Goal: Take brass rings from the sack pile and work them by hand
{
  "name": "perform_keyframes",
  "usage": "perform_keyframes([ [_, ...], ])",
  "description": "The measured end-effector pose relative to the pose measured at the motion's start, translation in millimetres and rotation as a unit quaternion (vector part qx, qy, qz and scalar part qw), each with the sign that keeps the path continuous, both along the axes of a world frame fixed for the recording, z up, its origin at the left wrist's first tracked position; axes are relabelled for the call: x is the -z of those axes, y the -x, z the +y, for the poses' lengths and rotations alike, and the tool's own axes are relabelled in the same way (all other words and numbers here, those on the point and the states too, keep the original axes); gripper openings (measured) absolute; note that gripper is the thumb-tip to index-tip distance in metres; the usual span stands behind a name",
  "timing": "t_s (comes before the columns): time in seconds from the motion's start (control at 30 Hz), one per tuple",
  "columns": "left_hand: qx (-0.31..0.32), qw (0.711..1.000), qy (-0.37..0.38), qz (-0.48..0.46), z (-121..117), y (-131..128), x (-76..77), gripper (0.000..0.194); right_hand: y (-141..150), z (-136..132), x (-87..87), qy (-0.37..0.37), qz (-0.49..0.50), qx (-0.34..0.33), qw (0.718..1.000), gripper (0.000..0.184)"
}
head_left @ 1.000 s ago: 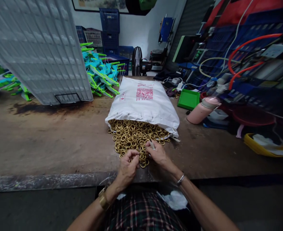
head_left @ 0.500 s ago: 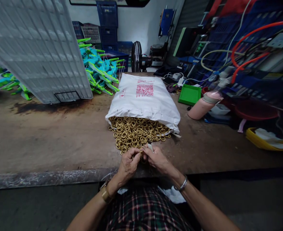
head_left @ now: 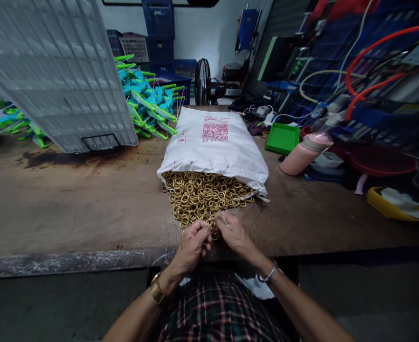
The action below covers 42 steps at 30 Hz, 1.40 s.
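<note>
A white woven sack with red print lies on the bench, its mouth towards me. Out of it spills a heap of brass-coloured rings. At the heap's near edge my left hand pinches one ring between thumb and fingers. Close beside it, my right hand is closed round a small, slim, pale tool; its kind is too small to make out. The fingertips of both hands nearly meet at the ring, and the right fingertips are partly hidden.
A tall whitish ribbed panel leans at the left, with green and turquoise plastic pieces behind it. To the right are a green tray, a pink bottle and a yellow basket. The bench's front edge runs before me.
The pale tool in my right hand has turned and shows narrower. My left fingers have shifted slightly around the ring. The whole view has moved a little.
</note>
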<state>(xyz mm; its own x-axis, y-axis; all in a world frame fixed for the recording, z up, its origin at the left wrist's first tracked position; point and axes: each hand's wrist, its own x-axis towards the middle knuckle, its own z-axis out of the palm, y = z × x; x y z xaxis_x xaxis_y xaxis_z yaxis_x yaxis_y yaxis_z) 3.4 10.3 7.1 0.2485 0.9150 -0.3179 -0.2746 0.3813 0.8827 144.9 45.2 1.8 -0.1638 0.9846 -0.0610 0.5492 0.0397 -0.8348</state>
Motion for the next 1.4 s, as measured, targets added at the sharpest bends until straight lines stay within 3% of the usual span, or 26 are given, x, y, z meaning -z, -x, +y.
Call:
perform_keyframes([
  [0.17, -0.013, 1.000, -0.009, 0.023, 1, 1, 0.6, 0.033, -3, -10, 1.1, -0.097, -0.142, -0.116, 0.978, 0.014],
  [0.53, -0.045, 0.991, -0.090, 0.089, 0, 2, 0.7, 0.035, 1, -9, -4.3, -0.081, -0.245, -0.144, 0.955, 0.028],
  [0.67, 0.010, 0.995, -0.089, 0.046, -10, 4, -12.5, 0.034, -7, 5, -3.5, -0.061, -0.285, -0.091, 0.952, 0.022],
  [0.77, 0.038, 0.998, -0.032, -0.044, -13, 3, -18.6, 0.032, -15, 20, -1.4, -0.098, -0.302, -0.032, 0.948, 0.018],
  [0.9, -0.015, 0.986, 0.041, -0.163, -6, 4, -11.7, 0.031, -14, 37, 2.7, -0.134, -0.288, 0.007, 0.948, 0.017],
  [1.07, -0.061, 0.978, 0.070, -0.184, 1, 11, -2.1, 0.025, -1, 47, 9.2, -0.111, -0.333, 0.014, 0.936, 0.015],
  [1.2, -0.058, 0.971, 0.101, -0.208, 2, 17, -0.6, 0.024, 4, 50, 10.7, -0.105, -0.347, 0.021, 0.932, 0.015],
  [1.4, -0.059, 0.955, 0.139, -0.255, 6, 19, 5.9, 0.022, -2, 47, 7.3, -0.147, -0.291, 0.009, 0.945, 0.014],
])
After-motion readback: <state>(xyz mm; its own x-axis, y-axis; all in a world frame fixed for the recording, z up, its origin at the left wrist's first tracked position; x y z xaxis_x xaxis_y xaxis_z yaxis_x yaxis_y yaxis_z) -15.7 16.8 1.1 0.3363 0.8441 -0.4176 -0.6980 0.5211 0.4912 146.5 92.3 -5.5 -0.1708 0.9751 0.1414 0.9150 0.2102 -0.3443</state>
